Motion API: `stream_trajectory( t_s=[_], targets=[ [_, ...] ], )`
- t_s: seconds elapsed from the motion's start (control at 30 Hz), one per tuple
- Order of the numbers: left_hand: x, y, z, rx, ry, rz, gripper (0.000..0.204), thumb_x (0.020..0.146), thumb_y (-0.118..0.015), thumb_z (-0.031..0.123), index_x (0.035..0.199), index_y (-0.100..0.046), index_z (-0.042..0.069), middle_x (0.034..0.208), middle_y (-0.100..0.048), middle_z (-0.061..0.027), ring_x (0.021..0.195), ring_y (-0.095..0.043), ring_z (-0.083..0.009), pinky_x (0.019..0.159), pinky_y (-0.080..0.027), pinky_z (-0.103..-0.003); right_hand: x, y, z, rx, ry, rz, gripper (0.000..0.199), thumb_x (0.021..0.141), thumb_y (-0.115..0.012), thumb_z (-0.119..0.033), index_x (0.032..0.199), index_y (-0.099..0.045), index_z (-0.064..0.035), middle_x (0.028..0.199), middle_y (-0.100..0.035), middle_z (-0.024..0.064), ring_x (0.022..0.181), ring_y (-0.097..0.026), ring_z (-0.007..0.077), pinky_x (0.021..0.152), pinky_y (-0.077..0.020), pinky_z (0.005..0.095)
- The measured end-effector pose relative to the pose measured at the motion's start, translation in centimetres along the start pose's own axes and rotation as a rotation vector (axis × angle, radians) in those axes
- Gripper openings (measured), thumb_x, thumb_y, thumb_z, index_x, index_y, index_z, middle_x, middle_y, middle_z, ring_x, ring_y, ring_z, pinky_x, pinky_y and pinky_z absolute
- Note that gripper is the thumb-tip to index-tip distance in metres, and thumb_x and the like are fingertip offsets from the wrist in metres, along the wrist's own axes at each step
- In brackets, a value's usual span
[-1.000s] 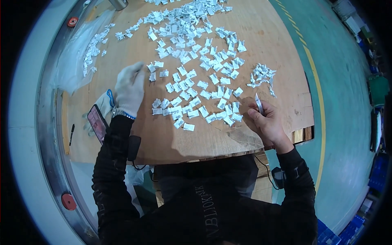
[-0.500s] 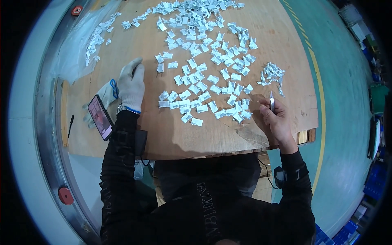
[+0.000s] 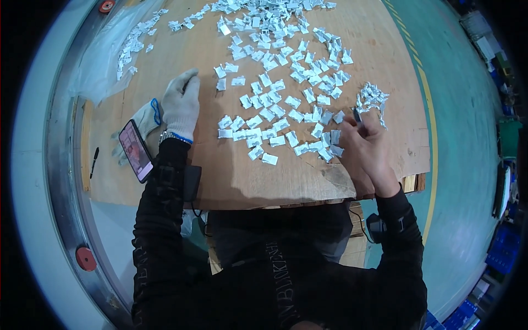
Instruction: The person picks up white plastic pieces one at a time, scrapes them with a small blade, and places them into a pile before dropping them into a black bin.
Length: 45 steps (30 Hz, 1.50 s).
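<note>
We note the right hand (image 3: pixel 364 149), bare, pinching a small dark piece (image 3: pixel 357 116) between fingertips, just beside a heap of crumpled silvery pieces (image 3: pixel 372 99). The left hand (image 3: pixel 181 103), in a white glove, lies flat and open on the wooden board (image 3: pixel 231 176), holding nothing. Small white packets (image 3: pixel 275 88) lie spread between both hands. A phone (image 3: pixel 135 150) rests over a spare glove (image 3: pixel 144 118). A clear plastic bag (image 3: pixel 104 60) holds further packets; its contents are hard to make out.
</note>
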<state>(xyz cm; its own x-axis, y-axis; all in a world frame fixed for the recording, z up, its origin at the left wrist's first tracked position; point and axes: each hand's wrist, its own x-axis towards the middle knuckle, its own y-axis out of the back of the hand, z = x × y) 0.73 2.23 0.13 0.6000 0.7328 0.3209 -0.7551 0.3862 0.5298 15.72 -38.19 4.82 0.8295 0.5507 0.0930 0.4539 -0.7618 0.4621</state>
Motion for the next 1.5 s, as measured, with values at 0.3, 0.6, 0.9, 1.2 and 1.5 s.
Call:
stream_trajectory(
  t_s=[0.3, 0.6, 0.9, 1.2, 1.5],
  targets=[
    [0.0, -0.4, -0.5, -0.036, 0.002, 0.032, 0.023, 0.096, -0.07, 0.019, 0.114, -0.076, 0.005, 0.106, -0.075, -0.0126, 0.098, -0.073, -0.0213, 0.089, -0.055, -0.032, 3.9, -3.5, -2.1, -0.452, 0.253, -0.077, 0.022, 0.087, -0.078, -0.011, 0.108, -0.076, -0.0056, 0.099, -0.07, 0.0119, 0.077, -0.069, 0.0287, 0.071, -0.0548, 0.0363],
    [-0.2, -0.4, 0.7, -0.035, -0.005, 0.039, 0.022, 0.094, -0.072, 0.018, 0.112, -0.077, 0.006, 0.103, -0.076, -0.012, 0.094, -0.073, -0.0208, 0.086, -0.055, -0.031, 3.9, -2.8, -1.9, -0.474, 0.213, -0.003, 0.022, 0.089, -0.077, -0.01, 0.109, -0.075, -0.0022, 0.099, -0.07, 0.0107, 0.077, -0.069, 0.024, 0.069, -0.0543, 0.0344],
    [-1.1, 0.0, 0.3, -0.172, -0.081, 0.116, 0.019, 0.093, -0.07, 0.012, 0.111, -0.077, 0.009, 0.102, -0.075, -0.0095, 0.089, -0.072, -0.0215, 0.081, -0.055, -0.034, -2.8, 0.4, -0.7, -0.33, -0.273, 0.01, 0.019, 0.095, -0.074, -0.011, 0.109, -0.073, 0.0019, 0.097, -0.066, 0.004, 0.076, -0.056, 0.0077, 0.069, -0.0485, 0.0251],
    [-10.6, 0.7, 8.1, 0.234, -0.587, -0.026, 0.014, 0.089, -0.069, 0.021, 0.101, -0.073, 0.016, 0.103, -0.071, -0.0011, 0.107, -0.065, -0.0301, 0.093, -0.05, -0.048, -6.4, 0.4, 2.7, -0.282, -0.024, 0.032, 0.032, 0.099, -0.07, -0.013, 0.128, -0.065, 0.001, 0.103, -0.069, 0.007, 0.091, -0.065, 0.0127, 0.08, -0.0544, 0.028],
    [-11.9, 2.8, 7.6, 0.213, -0.555, -0.353, 0.012, 0.089, -0.071, 0.025, 0.096, -0.074, 0.015, 0.106, -0.071, -0.003, 0.108, -0.065, -0.0289, 0.094, -0.05, -0.047, -7.2, -0.7, 2.0, -0.137, -0.132, -0.03, 0.025, 0.101, -0.068, -0.012, 0.121, -0.067, 0.0034, 0.104, -0.068, 0.0063, 0.089, -0.064, 0.0106, 0.078, -0.0532, 0.025]
  ],
)
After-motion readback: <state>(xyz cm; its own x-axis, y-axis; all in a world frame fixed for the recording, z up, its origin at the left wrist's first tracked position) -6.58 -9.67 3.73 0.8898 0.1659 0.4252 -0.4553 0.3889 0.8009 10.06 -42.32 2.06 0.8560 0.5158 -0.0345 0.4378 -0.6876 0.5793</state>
